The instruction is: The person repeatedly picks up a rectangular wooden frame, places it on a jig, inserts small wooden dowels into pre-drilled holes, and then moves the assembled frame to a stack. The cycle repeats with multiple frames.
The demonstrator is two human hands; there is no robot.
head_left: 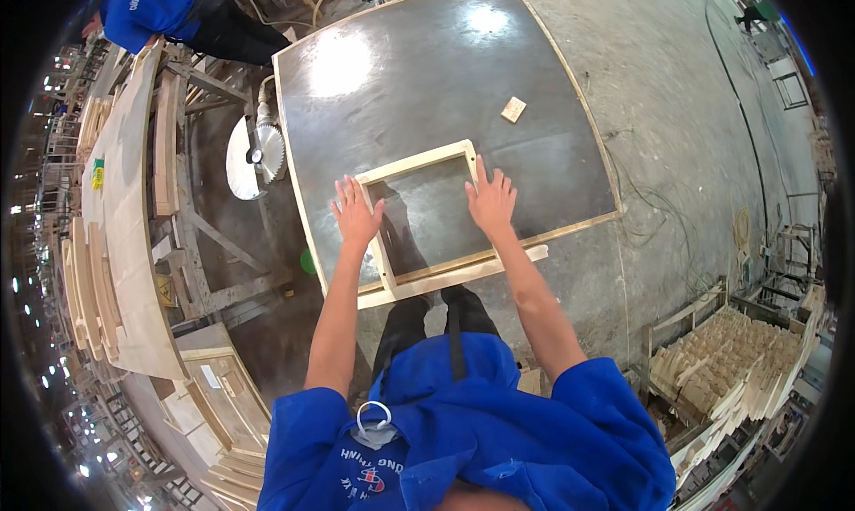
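A pale wooden frame (414,160) lies flat on a dark, glossy tabletop (419,84) with a thin wooden border. Its near rail (445,279) is longer than the far one and runs along the table's front edge, sticking out to the right. My left hand (356,217) rests on the frame's left side, fingers spread. On the right side, my right hand (492,199) lies with its fingers stretched out. Neither hand is wrapped around the wood. A small wooden block (513,109) sits on the tabletop, beyond my right hand.
Left of the table is a circular saw blade (271,150) with a pale disc-shaped guard. A long plywood-topped bench (125,208) carries wood strips. Another person in blue (160,12) stands at the far left. A bin of wood pieces (730,355) stands at the right; cables (659,213) cross the floor.
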